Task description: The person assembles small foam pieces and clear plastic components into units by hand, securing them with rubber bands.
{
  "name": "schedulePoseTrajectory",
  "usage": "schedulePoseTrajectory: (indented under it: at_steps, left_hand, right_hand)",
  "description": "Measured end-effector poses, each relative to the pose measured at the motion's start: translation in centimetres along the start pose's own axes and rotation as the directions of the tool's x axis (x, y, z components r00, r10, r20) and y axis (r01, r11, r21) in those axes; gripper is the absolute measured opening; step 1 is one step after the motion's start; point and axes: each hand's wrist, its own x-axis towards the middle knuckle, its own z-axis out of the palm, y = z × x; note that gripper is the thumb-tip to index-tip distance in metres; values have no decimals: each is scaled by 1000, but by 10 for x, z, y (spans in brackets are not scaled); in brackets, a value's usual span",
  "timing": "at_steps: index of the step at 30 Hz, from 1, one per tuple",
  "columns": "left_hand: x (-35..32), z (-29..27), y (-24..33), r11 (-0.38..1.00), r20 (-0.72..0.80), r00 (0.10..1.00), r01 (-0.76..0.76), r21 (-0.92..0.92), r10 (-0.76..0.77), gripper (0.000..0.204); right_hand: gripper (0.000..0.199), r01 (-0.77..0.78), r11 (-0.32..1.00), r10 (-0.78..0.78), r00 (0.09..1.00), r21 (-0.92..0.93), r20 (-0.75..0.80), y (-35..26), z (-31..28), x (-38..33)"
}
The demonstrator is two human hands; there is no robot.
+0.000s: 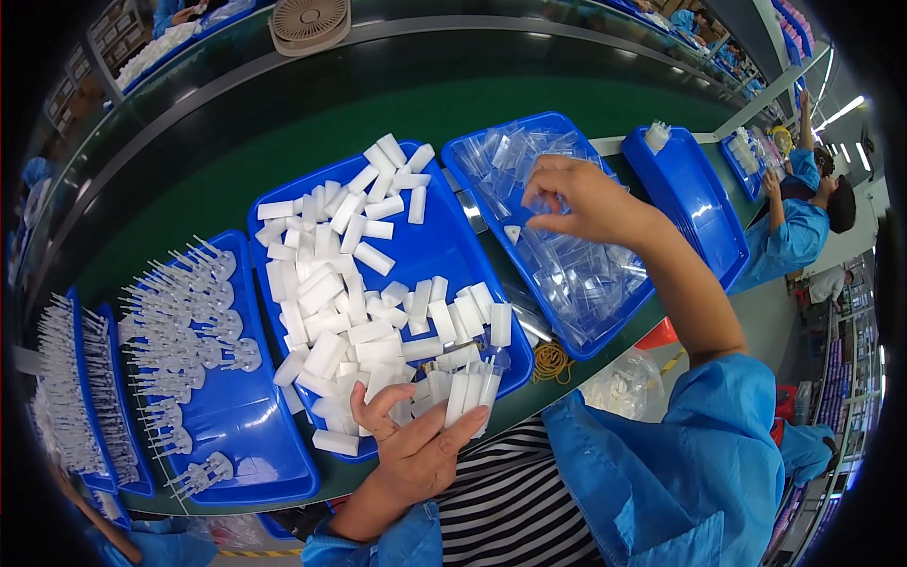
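My left hand (416, 449) is closed round a small bunch of white rectangular blocks (460, 395), held upright at the near edge of a blue tray (435, 227). Some of the bunch looks cased in clear plastic; its exact count is hard to tell. Loose white blocks (326, 293) lie heaped in that tray, beside and beyond the hand. Over a second blue tray (553, 121) hovers my right hand (590, 203), fingers curled, the thumb apart from them and nothing visible between. Clear plastic sleeves (576, 283) fill this tray. Near the thumb sits a small white piece (512, 232).
Farther left, a blue tray (255, 444) holds white stemmed plastic parts (179, 321), with more racked parts beyond. Right of the sleeves stands another blue tray (690, 208). Yellow bands (551, 363) lie at the bench's near edge. A fan (309, 21) stands at the back; co-workers (794, 227) are at right.
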Motion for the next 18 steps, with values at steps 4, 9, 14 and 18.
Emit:
schedulePoseTrajectory:
  at_steps: [4, 9, 14, 18]
  left_hand:
    - [1, 0, 0, 998, 26, 999, -36, 42, 35, 33]
    - [-1, 1, 0, 997, 46, 996, -80, 24, 78, 30]
    - [-1, 2, 0, 994, 40, 994, -103, 28, 102, 29]
    - [0, 2, 2, 995, 58, 994, -94, 38, 92, 28]
  right_hand:
    - [29, 175, 690, -72, 982, 703, -174, -46, 14, -21]
    - [31, 106, 10, 151, 983, 994, -106, -89, 32, -38]
    - [31, 27, 115, 156, 987, 993, -45, -108, 46, -44]
    - [27, -3, 74, 154, 988, 997, -9, -109, 54, -46]
